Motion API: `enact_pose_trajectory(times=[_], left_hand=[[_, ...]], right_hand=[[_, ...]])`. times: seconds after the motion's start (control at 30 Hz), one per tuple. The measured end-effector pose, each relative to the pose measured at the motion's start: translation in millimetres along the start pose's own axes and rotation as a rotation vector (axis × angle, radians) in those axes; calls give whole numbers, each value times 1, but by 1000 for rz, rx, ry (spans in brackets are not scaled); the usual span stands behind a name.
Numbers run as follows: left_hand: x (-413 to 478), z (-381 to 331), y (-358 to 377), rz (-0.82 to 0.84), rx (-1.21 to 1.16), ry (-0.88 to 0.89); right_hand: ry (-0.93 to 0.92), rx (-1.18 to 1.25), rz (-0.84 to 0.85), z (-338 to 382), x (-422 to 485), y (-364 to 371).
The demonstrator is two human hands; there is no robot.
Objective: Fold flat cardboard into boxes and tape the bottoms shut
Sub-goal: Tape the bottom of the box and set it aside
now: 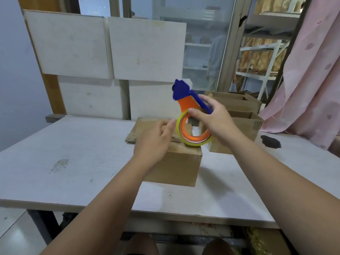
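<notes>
The step in hand looks like the taping of a bottom. A small brown cardboard box (174, 166) stands closed side up on the white table (73, 153), near its front edge.

The right hand (215, 120) hovers just above the box's far right corner. Its fingers and thumb are curled round the orange-and-blue plastic tape dispenser (187, 102). The dispenser's blue head points up and away from the box. Its roll of clear yellowish tape (193, 142) hangs just over the box top; whether the roll touches the box cannot be told.

The left hand (156, 138) rests on the box's top at the left side, fingers loosely curled and thumb reaching toward the roll. Whether it pinches a tape end or only steadies the flaps cannot be told.

The next move probably calls for a free tape end stuck down near one edge of the box. The dispenser then has to be drawn along the flap seam while the left hand keeps the flaps flat.

Behind the box a flat piece of brown cardboard (147, 124) lies on the table. Beyond the box's right side stand open brown boxes (239, 126), near enough to limit a pull in that direction. Left of the box the table shows bare, and a strip of it shows in front.
</notes>
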State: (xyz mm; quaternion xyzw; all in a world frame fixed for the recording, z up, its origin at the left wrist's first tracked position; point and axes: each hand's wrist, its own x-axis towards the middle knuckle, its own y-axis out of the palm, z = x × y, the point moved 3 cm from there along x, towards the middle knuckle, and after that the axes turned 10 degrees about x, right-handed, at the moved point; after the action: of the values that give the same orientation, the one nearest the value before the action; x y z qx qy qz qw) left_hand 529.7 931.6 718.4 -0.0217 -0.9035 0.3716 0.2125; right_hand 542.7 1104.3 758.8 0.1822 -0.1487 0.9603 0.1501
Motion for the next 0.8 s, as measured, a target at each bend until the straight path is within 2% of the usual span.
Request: enact_pose_trajectory(times=[0.13,0.2,0.27,0.4,0.53,0.67,0.8], left_hand=[[9,-10,-1,3,-352,-165],[12,-11,-2,-24,-565,-245],[13,-9,-4,-76,-649,-285],[14,3,-5,-148,-649,-313],[20,21,-12,-127,-721,-354],[26,30,-23,-82,-578,-311],[28,43,-32,-51,-537,-317]], right_hand=[[-162,-217,96,6,-2,17],[-194,-303,153,9,0,23],[-191,-338,182,11,2,26],[-172,-335,190,12,3,24],[-165,-298,200,11,2,21],[-170,-304,246,12,3,24],[-186,-295,245,14,4,28]])
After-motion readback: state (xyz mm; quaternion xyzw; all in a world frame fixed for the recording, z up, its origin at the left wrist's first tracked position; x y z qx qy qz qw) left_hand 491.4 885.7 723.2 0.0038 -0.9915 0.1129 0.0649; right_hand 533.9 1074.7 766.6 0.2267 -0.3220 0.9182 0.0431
